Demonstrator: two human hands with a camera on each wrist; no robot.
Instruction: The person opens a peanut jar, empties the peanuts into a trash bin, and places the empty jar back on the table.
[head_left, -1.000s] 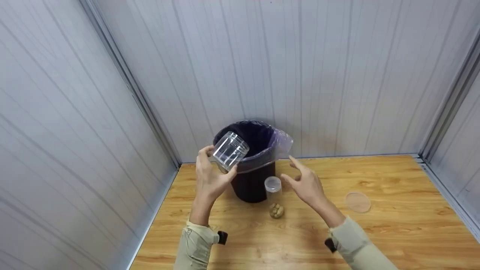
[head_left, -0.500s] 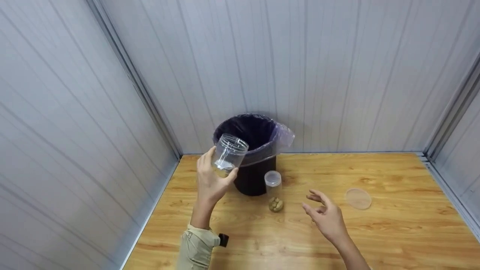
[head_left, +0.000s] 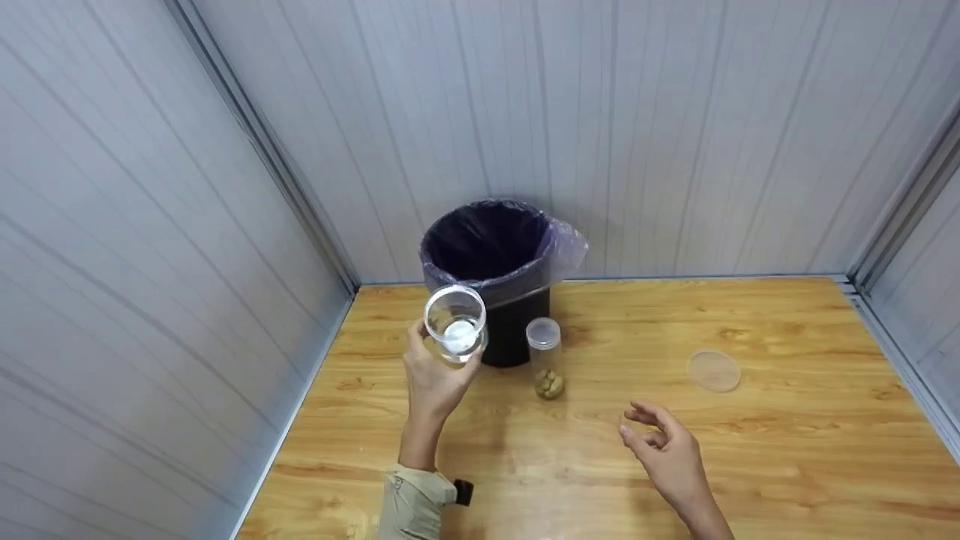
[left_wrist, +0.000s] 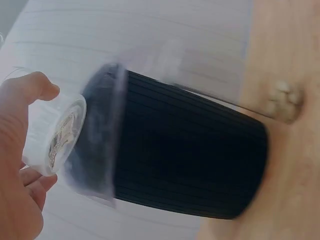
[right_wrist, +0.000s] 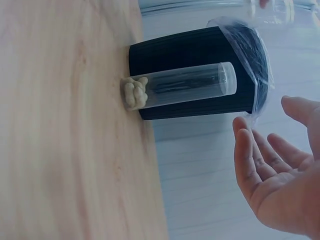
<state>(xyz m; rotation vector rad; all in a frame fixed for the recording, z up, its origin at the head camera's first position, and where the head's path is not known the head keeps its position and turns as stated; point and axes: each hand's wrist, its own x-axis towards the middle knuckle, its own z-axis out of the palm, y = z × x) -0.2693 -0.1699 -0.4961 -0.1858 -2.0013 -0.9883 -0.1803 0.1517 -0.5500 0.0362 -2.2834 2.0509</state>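
My left hand (head_left: 437, 382) grips a clear plastic jar (head_left: 456, 319) around its side, its open mouth tipped toward the head camera. Inside, the jar shows only its pale bottom. In the left wrist view a barcode label is visible on the base of the jar (left_wrist: 67, 132). My right hand (head_left: 667, 454) hovers over the table with loosely bent fingers and nothing in them. To its upper left stands a tall clear canister (head_left: 544, 356) with a lid on top and several peanuts (head_left: 550, 384) at the bottom. A flat clear round lid (head_left: 713, 371) lies farther right.
Behind the jar stands a black trash bin (head_left: 514, 330) lined with a purple translucent bag (head_left: 564, 251), close to the back wall (head_left: 660, 135). Panel walls bound the wooden table (head_left: 810, 450) at the left, back and right.
My left hand has drawn the jar back from over the bin's mouth and turned its opening toward the head camera. The right hand has moved away from the bag's edge, down and to the right.
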